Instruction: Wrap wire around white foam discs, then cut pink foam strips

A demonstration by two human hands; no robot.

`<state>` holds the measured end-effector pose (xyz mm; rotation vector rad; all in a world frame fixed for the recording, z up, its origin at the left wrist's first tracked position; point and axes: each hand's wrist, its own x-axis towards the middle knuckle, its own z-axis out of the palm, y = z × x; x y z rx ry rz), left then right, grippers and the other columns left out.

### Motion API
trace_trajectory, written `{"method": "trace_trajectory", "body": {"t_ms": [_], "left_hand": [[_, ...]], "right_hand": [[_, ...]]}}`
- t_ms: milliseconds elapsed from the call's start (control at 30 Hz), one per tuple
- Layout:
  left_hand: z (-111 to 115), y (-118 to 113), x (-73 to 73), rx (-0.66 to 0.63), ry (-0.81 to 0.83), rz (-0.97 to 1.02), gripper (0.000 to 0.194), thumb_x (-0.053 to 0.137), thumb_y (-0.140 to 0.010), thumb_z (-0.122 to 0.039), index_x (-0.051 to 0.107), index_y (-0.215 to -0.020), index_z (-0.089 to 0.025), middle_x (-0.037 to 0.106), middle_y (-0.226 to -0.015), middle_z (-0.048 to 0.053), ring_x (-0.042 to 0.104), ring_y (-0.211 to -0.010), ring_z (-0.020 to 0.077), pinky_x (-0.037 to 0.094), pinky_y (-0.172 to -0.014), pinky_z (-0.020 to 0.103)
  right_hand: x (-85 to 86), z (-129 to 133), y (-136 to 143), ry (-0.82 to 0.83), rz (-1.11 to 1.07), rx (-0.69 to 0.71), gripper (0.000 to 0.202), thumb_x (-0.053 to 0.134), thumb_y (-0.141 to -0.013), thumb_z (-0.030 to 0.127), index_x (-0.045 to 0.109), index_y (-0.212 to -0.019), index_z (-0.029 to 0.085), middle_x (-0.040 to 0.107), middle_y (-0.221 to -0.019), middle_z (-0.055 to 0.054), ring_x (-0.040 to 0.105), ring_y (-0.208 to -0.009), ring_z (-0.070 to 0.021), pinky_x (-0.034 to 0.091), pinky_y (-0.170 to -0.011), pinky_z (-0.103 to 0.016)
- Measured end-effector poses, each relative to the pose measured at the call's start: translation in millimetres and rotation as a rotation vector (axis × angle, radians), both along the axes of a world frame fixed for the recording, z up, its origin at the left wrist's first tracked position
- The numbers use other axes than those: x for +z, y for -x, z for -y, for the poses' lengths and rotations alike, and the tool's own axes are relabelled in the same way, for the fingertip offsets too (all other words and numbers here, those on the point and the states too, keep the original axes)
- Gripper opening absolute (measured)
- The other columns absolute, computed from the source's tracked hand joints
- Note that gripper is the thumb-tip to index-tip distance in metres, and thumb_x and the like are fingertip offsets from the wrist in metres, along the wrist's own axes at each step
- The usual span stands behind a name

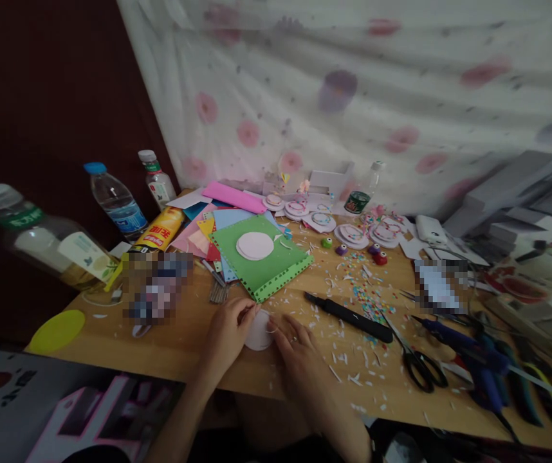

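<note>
At 6 o'clock from the green paper (261, 273) lies a white disc (257, 337), its sides hidden by the left hand (229, 331) at 9 and right hand (299, 344) at 3, hands apart; their grip I can't tell.

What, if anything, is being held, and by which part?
A round white paper disc, by its edge: left grip at the upper-left rim, right grip at the right rim. Whether either pinches cannot be told.
</note>
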<state>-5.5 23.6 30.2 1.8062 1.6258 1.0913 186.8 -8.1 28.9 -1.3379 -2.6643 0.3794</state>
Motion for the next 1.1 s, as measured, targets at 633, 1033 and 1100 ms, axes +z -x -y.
{"method": "trace_trajectory", "body": {"t_ms": [633,1033,1100], "left_hand": [[2.7,0.9,8.3,0.062,0.036,-0.013,0.028,0.052,-0.095,-0.034,0.067,-0.075,-0.021,0.072,-0.072,0.004,0.066,-0.069,0.0207,0.044,-0.062,0.029],[7.4,12.7,8.4,0.121,0.046,0.021,0.034,0.041,-0.100,-0.038,0.070,-0.092,-0.020,0.079,-0.092,0.008,0.073,-0.089,0.0245,0.054,-0.079,0.035],[10.7,23.2,8.9,0.151,0.044,0.024,0.037,0.037,-0.101,-0.039,0.069,-0.097,-0.020,0.079,-0.099,0.010,0.074,-0.094,0.0248,0.055,-0.083,0.036]], "right_hand": [[-1.4,3.9,-2.5,-0.023,-0.100,-0.019,0.082,0.037,-0.069,-0.014,0.041,-0.149,0.003,0.064,-0.136,-0.017,0.029,-0.149,-0.0318,0.042,-0.116,-0.048],[-2.1,0.6,-0.1,-0.011,-0.087,-0.039,0.079,0.038,-0.073,-0.013,0.038,-0.151,0.005,0.070,-0.123,-0.017,0.039,-0.142,-0.0309,0.046,-0.112,-0.047],[-1.2,0.3,0.4,-0.010,-0.088,-0.032,0.078,0.039,-0.075,-0.011,0.038,-0.151,0.006,0.068,-0.128,-0.017,0.043,-0.138,-0.0315,0.047,-0.111,-0.048]]}}
